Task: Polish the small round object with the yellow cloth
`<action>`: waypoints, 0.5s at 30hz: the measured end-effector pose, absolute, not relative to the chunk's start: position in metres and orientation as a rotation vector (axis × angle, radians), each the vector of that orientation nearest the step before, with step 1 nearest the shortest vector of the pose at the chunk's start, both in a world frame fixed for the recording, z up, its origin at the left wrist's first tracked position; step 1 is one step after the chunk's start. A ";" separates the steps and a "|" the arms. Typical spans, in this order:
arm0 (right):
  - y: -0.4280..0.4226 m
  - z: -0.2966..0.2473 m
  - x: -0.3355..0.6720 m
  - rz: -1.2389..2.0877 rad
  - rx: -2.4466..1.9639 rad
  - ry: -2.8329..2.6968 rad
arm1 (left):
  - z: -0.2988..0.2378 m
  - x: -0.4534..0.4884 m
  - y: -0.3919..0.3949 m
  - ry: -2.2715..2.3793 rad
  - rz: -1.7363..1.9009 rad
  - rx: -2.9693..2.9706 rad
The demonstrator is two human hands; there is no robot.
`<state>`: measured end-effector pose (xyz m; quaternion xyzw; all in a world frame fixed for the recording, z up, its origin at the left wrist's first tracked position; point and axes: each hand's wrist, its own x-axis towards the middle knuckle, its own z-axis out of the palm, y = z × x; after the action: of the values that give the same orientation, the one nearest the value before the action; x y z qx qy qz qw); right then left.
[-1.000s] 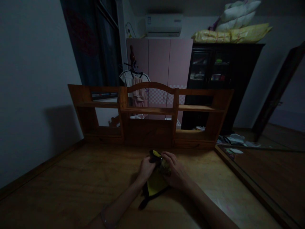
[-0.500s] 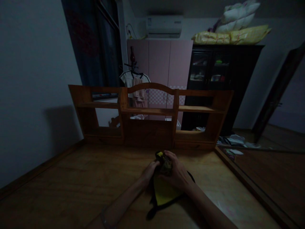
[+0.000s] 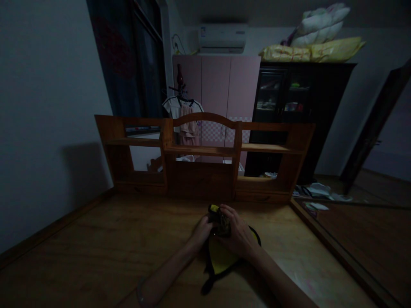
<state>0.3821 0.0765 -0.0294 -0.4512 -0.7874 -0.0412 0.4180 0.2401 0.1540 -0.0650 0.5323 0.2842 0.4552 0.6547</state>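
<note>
A yellow cloth item with black edging [image 3: 221, 259] lies on the wooden bed boards, its near corner ending in a dark strap or tab. Its far end is bunched up into a dark, patterned bundle between my hands; dim light hides what kind of item it is. My left hand [image 3: 201, 230] pinches the bundle's left side with closed fingers. From the right, my right hand [image 3: 238, 233] curls round the same bundle, fingers over its top and thumb underneath.
A wooden headboard shelf [image 3: 202, 150] stands across the far edge of the boards. At left is a white wall [image 3: 48, 128]; a raised wooden rail [image 3: 330, 246] runs along the right. Beyond stand a pink wardrobe [image 3: 215, 85] and a dark cabinet [image 3: 324, 102].
The bundle's far end has turned slightly in my hands, and the cloth's near corner has shifted a little to the right. Both hands keep their hold.
</note>
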 end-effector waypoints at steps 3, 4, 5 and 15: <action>0.075 -0.030 0.379 -0.116 -1.151 -2.005 | -0.062 0.239 0.152 0.658 1.046 1.213; 0.075 -0.030 0.378 -0.121 -1.148 -2.018 | -0.061 0.239 0.151 0.662 1.048 1.221; 0.075 -0.030 0.376 -0.125 -1.142 -2.030 | -0.060 0.239 0.151 0.667 1.057 1.230; 0.070 -0.020 0.373 -0.011 -1.103 -1.973 | -0.070 0.232 0.160 0.878 1.073 1.467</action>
<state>0.3727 0.0695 -0.0198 -0.4414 -0.7895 -0.0043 0.4265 0.2320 0.1604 -0.0698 0.6152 0.3681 0.4499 0.5325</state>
